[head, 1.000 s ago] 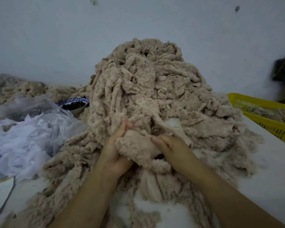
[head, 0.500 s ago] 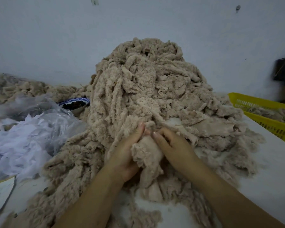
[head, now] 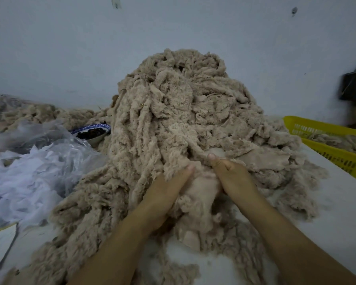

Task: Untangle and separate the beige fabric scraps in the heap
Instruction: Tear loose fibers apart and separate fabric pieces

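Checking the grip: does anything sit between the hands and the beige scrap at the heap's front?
Nothing visible. The left hand and right hand both hold the scrap directly, though strands of the heap drape over its top.

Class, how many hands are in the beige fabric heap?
2. The left hand and the right hand, side by side at the heap's near foot, both hold one scrap.

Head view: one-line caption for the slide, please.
Left hand and right hand hold a beige scrap at the heap's foot; yellow basket at right.
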The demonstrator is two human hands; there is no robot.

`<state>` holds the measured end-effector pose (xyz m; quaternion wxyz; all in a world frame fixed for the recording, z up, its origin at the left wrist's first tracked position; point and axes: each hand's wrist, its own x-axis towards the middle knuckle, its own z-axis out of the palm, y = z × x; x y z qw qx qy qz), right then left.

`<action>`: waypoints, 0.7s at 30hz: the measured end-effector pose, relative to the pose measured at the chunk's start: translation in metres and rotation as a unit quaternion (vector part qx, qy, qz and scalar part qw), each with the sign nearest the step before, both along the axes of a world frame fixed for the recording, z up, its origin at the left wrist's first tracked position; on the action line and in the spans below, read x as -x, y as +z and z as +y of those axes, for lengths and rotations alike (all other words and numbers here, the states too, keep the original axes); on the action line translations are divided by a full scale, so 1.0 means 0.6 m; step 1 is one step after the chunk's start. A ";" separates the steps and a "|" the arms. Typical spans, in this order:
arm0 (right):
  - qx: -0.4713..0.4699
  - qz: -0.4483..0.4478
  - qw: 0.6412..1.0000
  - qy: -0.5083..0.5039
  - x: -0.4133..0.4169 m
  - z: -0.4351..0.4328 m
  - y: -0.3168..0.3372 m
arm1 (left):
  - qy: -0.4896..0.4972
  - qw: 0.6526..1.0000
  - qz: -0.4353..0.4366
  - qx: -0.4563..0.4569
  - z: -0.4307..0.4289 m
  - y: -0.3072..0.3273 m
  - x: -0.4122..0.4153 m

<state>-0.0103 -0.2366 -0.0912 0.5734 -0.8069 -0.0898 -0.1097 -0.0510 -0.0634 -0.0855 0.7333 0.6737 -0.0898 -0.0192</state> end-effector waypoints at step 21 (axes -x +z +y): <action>-0.135 0.029 0.989 -0.059 -0.007 -0.024 0.005 | 0.046 0.958 0.086 0.269 0.025 0.003 -0.025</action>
